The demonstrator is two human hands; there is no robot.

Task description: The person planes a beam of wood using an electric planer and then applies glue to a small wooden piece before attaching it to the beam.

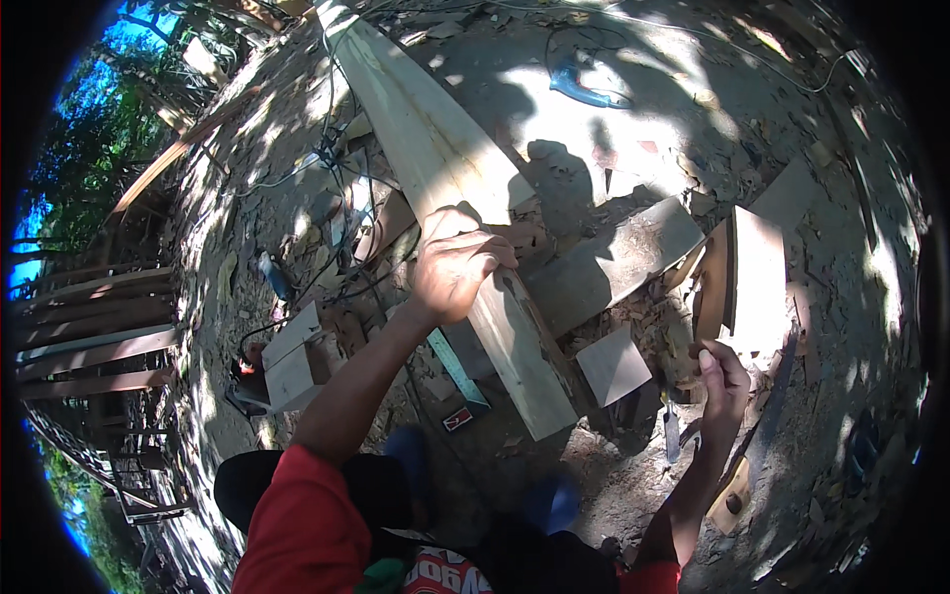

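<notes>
My left hand is closed over a long wooden plank, its fingers bent around the right edge. The plank runs from near my feet to the far ground, partly in sun and partly in shadow. To the right, my right hand is raised off the plank with its fingers curled together. Whatever it may hold is too small to make out. Below that hand, a narrow dark-bladed tool points down toward the ground. A square wooden block sits between the plank and my right hand.
A pale upright board and a wide grey board lie right of the plank. Left of it are a metal square, a small red box, wood blocks and cables. A blue power tool rests far off.
</notes>
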